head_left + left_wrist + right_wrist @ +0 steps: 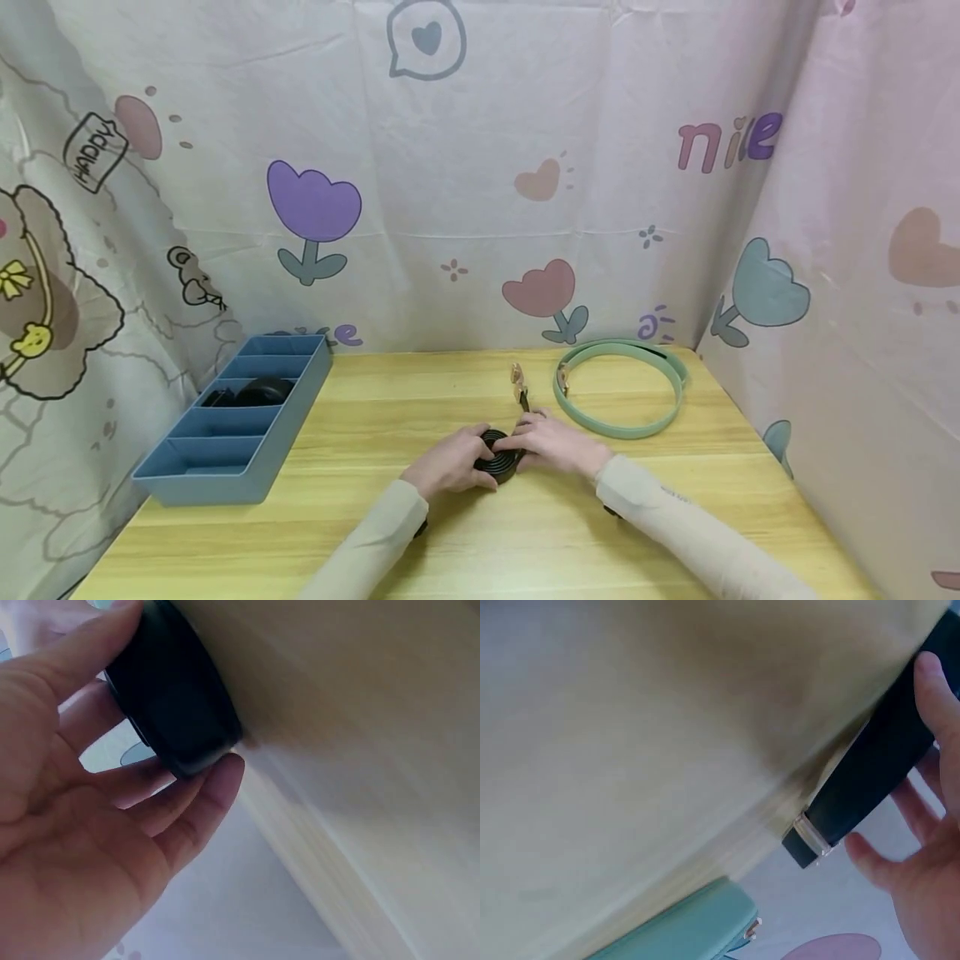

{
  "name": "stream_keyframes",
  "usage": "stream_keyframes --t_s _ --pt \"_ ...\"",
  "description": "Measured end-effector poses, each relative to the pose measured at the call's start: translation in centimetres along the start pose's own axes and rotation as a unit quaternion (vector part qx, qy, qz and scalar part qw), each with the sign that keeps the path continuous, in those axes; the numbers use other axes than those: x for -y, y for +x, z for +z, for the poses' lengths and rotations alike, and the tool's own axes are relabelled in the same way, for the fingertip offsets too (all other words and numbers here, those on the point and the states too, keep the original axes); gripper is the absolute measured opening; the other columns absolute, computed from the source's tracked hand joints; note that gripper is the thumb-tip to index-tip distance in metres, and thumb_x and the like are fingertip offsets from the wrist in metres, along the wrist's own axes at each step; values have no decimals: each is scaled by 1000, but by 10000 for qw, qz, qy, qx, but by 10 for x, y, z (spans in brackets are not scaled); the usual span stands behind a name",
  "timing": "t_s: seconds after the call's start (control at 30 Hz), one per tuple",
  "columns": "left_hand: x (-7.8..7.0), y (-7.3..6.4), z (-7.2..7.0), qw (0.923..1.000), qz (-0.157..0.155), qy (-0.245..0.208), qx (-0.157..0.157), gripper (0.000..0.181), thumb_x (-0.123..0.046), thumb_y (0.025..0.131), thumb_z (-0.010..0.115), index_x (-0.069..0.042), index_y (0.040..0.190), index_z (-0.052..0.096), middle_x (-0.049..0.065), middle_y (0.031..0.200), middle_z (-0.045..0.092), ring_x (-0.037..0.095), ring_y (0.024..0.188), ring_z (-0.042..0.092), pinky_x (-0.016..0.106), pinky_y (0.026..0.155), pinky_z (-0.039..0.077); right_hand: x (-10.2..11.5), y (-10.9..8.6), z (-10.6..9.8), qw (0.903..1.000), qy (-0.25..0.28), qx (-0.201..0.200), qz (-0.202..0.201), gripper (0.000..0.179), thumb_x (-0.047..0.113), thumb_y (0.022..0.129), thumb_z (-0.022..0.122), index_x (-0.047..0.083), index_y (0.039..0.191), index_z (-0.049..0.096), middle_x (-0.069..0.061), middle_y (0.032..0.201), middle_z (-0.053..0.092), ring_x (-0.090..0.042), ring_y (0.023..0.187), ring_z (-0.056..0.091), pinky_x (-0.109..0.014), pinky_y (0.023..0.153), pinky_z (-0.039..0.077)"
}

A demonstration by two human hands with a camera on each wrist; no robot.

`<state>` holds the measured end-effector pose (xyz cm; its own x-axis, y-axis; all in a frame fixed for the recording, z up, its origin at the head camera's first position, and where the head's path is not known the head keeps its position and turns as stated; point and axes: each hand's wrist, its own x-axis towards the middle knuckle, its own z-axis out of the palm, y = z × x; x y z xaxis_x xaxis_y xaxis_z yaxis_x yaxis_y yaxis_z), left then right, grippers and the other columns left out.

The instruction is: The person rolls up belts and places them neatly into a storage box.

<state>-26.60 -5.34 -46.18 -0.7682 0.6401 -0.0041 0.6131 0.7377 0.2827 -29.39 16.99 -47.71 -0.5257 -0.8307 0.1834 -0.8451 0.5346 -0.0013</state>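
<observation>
A black belt (497, 478) is wound into a tight coil, standing on its edge on the wooden table. My left hand (448, 461) holds the coil from the left, thumb on the near side and fingers round the far side. In the left wrist view the belt's dark outer face (176, 697) lies between thumb and fingers. My right hand (557, 443) grips the coil's right side and the loose strap. That strap (874, 769) runs out past the right fingers in the right wrist view. Its gold buckle (517, 377) lies beyond the hands.
A light green belt (630, 432) lies in a wide loop at the back right of the table (480, 550). At the left stands a blue compartment box (288, 437), with a black rolled belt (265, 392) in a middle compartment. Printed curtains (450, 167) enclose the table.
</observation>
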Motion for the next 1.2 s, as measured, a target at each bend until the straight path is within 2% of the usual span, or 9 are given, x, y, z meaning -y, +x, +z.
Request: stream_keyframes --t_s 0.1,0.2,0.33,0.5,0.7,0.87,0.97,1.1,1.2 --pt "-2 0 0 10000 -91 -12 6 39 -43 81 78 -13 105 76 19 140 52 31 120 57 43 100 47 1 0 1 10000 -12 -9 91 44 40 85 70 33 129 64 7 109 69 -9 100 54 -28 88 46" --pt "-7 2 2 9994 -259 170 -158 45 -51 78 78 -15 104 74 14 120 61 22 97 60 37 85 52 5 3 -1 9991 309 -24 275 40 36 84 72 34 124 66 5 117 62 -8 103 53 -24 87 50" --pt "-12 6 6 9967 -531 448 -423 49 -55 77 77 -15 104 72 11 103 61 20 82 59 36 74 52 9 9 -4 9973 540 0 488 38 36 82 74 34 120 69 -1 130 53 -15 115 53 -32 95 50" --pt "-10 10 9 9970 -483 315 -517 35 -45 82 76 -13 94 74 13 111 61 24 94 62 39 84 53 9 12 -5 9909 955 128 937 35 33 79 81 26 112 72 -14 153 37 -31 134 45 -41 103 46" --pt "0 10 9 9979 -216 -111 -597 42 -41 85 75 -11 114 69 15 126 57 27 110 59 43 95 50 7 15 -3 9815 1382 103 1322 32 29 73 86 18 99 73 -22 159 25 -37 136 44 -42 105 45" --pt "6 12 7 9949 -115 -90 -1003 53 -36 82 79 -12 124 56 11 130 55 26 116 55 44 97 49 4 13 2 9746 1509 176 1647 37 38 70 86 21 87 58 -24 156 30 -37 131 50 -41 103 47" --pt "9 13 2 9931 -161 -4 -1163 73 -38 79 82 -9 136 47 16 141 48 33 128 48 48 105 43 2 13 3 9765 1414 236 1607 41 39 70 86 22 84 52 -24 152 38 -36 129 52 -39 100 48" --pt "14 15 -1 9933 -418 26 -1073 98 -45 73 84 -9 149 34 21 153 34 41 141 33 57 109 35 -1 17 0 9835 1227 230 1311 43 37 67 88 20 79 51 -18 143 50 -30 123 56 -37 98 49" --pt "17 15 -2 9944 -565 -94 -883 107 -48 69 86 -11 152 30 20 157 28 43 145 23 63 109 31 -2 19 -1 9847 1234 327 1188 43 36 64 89 21 76 51 -11 138 55 -26 124 56 -35 99 48"
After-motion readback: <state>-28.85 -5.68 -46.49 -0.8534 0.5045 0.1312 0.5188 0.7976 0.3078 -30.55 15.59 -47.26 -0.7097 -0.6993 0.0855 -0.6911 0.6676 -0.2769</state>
